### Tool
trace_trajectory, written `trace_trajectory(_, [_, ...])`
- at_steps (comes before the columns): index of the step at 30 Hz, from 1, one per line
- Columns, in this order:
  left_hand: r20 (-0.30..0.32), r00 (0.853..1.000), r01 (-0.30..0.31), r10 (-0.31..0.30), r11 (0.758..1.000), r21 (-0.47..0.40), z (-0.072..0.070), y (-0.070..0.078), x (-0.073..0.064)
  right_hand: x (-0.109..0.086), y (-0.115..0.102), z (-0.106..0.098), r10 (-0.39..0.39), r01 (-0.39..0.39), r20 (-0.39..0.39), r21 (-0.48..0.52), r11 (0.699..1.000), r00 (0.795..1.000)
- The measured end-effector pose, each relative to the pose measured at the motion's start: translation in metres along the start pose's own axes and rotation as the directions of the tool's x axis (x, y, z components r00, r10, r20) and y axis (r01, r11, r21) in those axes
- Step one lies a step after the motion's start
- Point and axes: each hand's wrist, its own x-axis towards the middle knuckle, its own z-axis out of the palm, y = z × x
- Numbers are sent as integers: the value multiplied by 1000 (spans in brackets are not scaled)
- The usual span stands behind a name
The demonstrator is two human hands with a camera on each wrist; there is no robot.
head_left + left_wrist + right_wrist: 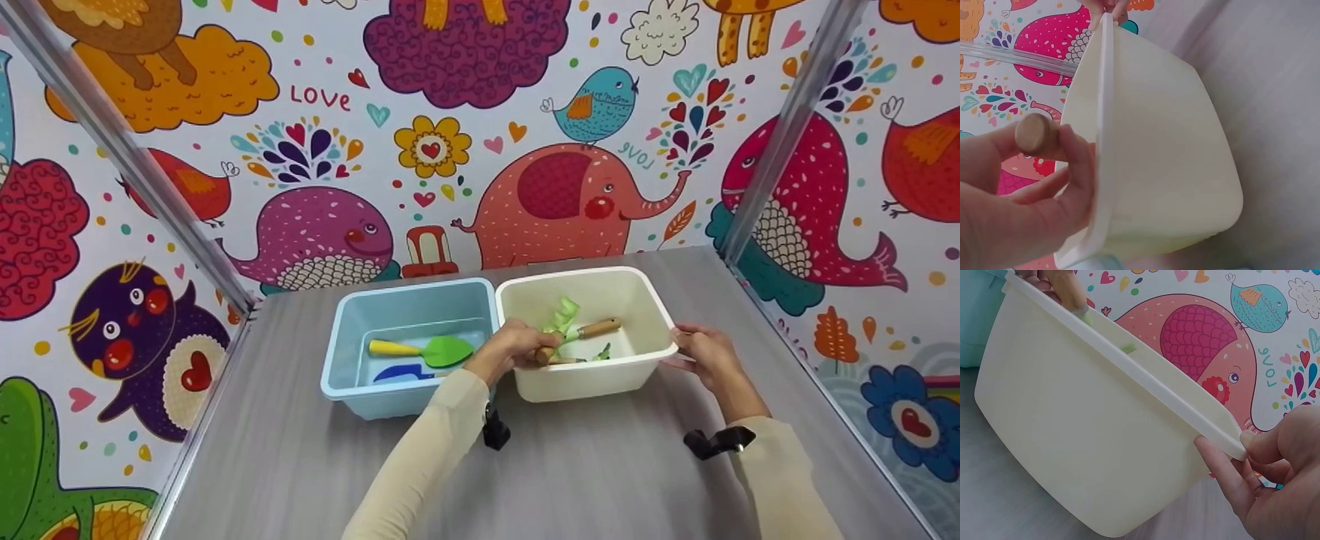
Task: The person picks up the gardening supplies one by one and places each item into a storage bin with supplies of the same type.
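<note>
My left hand (517,349) grips a small tool by its wooden handle (1036,135), over the near left rim of the cream bin (585,386). Light green shows at the tool's far end in the right wrist view; its exact kind I cannot tell. Inside the bin lie another tool with a wooden handle (600,327) and small green pieces (603,352). At the bin's right corner, my right hand (705,352) pinches the rim, thumb above and fingers beneath.
Left of the cream bin stands a light blue bin (337,341). It holds a green trowel (447,352) with a yellow handle and a blue curved blade (401,371). Both bins are on a grey table (285,450), before a wall (442,67) with cartoon animals.
</note>
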Motion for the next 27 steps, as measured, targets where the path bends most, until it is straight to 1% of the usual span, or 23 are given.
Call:
trace_trajectory(5, [-3, 998, -58, 58, 998, -6, 4, -3, 2, -2, 3, 1, 12, -12, -10, -11, 1000, 1000])
trace_trajectory(8, [-13, 998, -60, 60, 998, -13, 4, -5, 3, -2, 3, 1, 26, -27, -10, -15, 1000, 1000])
trace_trajectory(11, [-2, 998, -57, 57, 998, -24, 5, -6, 5, -1, 0, 2, 26, -27, -5, -24, 999, 1000])
trace_trajectory(16, [22, 996, -89, 90, 996, -29, 8, -8, 8, -1, -1, 2, 18, -18, -7, -37, 999, 1000])
trace_trajectory(19, [11, 995, -102, 103, 993, -56, 11, -9, 9, -1, -1, 2, 24, -24, -11, -40, 999, 1000])
trace_trajectory(21, [3, 992, -124, 125, 992, -27, 13, -9, 9, -1, -1, 2, 27, -28, -8, -31, 999, 1000])
trace_trajectory(24, [-14, 985, -172, 173, 982, 74, 15, -10, 9, 0, -1, 1, 25, -25, 6, -20, 999, 1000])
trace_trajectory(26, [-13, 976, -214, 219, 963, 167, 17, -11, 8, 0, 0, 0, 24, -24, 11, -12, 1000, 1000])
trace_trajectory(27, [-21, 970, -232, 243, 946, 226, 18, -11, 8, 0, 0, 0, 21, -21, 14, -7, 1000, 1000])
